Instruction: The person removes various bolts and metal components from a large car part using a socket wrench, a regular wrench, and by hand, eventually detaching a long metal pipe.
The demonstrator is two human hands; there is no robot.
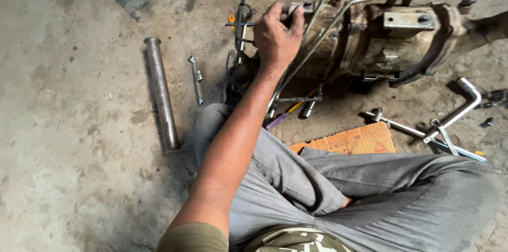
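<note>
While the concrete floor (63, 141) at the far left lies bare and stained, a rusty steel pipe (162, 95) rests on it lengthwise, running from the upper middle down toward the person's knee. Just to its right lies a slim socket wrench (196, 80), apart from the pipe and roughly parallel to it. Next comes the left hand (277, 35), its arm stretched forward from an olive sleeve, fingers curled over the top near end of a grimy, oil-darkened gearbox housing (370, 46) that lies on its side on the floor; the hand is clenched on a metal part at the housing's edge, though exactly which part it grips cannot be told. Thin bent metal tubes (338, 11) run along the top of the housing toward the right. Below the housing, a purple-handled tool (276, 121) and a small socket (309, 109) lie in its shadow. Further right, a flat piece of orange-brown cardboard (354, 140) with dark print along its edge and a red mark at one corner lies against the grey trousers (370, 194). At the far right a bright L-shaped wrench (459, 108) crosses a long extension bar (418, 133). No right hand can be seen.
</note>
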